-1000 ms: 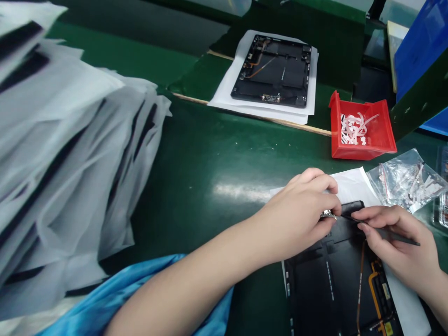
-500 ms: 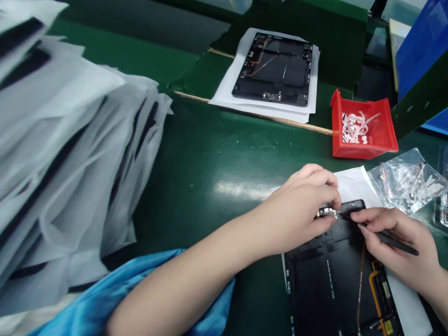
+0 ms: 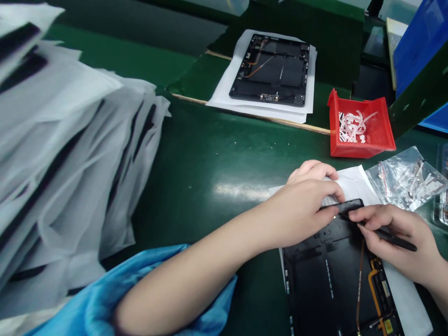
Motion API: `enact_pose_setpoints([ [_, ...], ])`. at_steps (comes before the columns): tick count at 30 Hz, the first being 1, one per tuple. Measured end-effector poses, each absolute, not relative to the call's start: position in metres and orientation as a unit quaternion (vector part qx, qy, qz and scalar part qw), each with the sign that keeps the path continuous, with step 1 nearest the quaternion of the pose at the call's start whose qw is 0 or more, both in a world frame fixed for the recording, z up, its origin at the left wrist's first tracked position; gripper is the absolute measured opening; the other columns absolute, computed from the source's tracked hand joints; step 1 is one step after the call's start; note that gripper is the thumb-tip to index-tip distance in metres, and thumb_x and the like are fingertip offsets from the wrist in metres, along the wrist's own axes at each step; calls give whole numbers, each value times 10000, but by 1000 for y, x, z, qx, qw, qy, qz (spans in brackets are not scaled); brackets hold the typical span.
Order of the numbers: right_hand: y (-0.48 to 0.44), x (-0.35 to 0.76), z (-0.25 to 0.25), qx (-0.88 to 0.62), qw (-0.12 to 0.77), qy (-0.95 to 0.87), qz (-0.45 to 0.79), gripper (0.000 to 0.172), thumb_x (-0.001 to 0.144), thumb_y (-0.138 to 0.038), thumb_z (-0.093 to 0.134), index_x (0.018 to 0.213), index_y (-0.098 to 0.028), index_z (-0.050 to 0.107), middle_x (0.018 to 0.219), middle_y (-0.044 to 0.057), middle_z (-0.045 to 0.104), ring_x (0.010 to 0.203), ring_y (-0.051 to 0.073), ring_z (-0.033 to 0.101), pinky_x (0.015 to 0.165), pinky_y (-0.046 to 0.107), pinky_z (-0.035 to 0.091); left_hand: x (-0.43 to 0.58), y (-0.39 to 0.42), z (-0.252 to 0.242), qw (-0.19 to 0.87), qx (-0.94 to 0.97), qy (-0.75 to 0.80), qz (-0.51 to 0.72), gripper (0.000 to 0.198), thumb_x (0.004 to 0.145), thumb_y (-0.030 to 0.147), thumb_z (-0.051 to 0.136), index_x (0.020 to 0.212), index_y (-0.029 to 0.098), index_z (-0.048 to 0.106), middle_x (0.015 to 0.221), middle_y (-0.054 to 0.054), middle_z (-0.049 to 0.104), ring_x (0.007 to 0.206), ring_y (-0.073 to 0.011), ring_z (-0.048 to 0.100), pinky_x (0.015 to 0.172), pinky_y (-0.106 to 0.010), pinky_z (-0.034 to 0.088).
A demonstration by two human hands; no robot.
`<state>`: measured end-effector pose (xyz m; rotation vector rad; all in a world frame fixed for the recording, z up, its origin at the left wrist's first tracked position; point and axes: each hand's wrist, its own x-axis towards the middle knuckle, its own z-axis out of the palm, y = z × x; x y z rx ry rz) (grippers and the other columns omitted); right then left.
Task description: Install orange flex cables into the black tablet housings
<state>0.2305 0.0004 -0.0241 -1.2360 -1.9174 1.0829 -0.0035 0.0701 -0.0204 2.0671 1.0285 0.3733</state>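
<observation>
An opened black tablet shell [image 3: 332,275] lies on a white sheet [image 3: 353,184] at the lower right, with an orange flex cable inside. My left hand [image 3: 304,205] pinches the shell's top edge, fingers closed over a small part that is now hidden. My right hand [image 3: 395,238] grips thin black tweezers [image 3: 388,235], their tip pointing left at the same top edge, close to my left fingertips.
A second opened tablet [image 3: 273,70] rests on white paper at the back. A red bin [image 3: 360,126] holds white scraps. A clear bag of small parts [image 3: 406,179] lies at the right. A tall leaning stack of white-wrapped panels [image 3: 70,154] fills the left.
The small metallic part seen between my left fingers earlier is now covered by them at the shell's top edge. Both hands stayed almost in place.
</observation>
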Motion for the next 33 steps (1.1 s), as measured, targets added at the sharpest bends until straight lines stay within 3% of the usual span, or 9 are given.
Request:
enact_pose_setpoints([
  [7,1,232,-22,-466,291,-725,416,167,905,-109,645,915,-270,602,1101,1,759,1045,156,736,882,232,594,1,64,-25,338,836,410,133,256,828,120,575,1004,267,688,1425,-61,499,1492,-347,240,1156,-605,264],
  [33,8,226,-19,-495,312,-660,470,82,878,-191,662,817,-237,634,1050,72,781,1000,221,751,803,313,630,5,58,-22,333,822,454,90,282,805,141,571,1051,248,655,1559,-78,403,1529,-371,167,1175,-633,237],
])
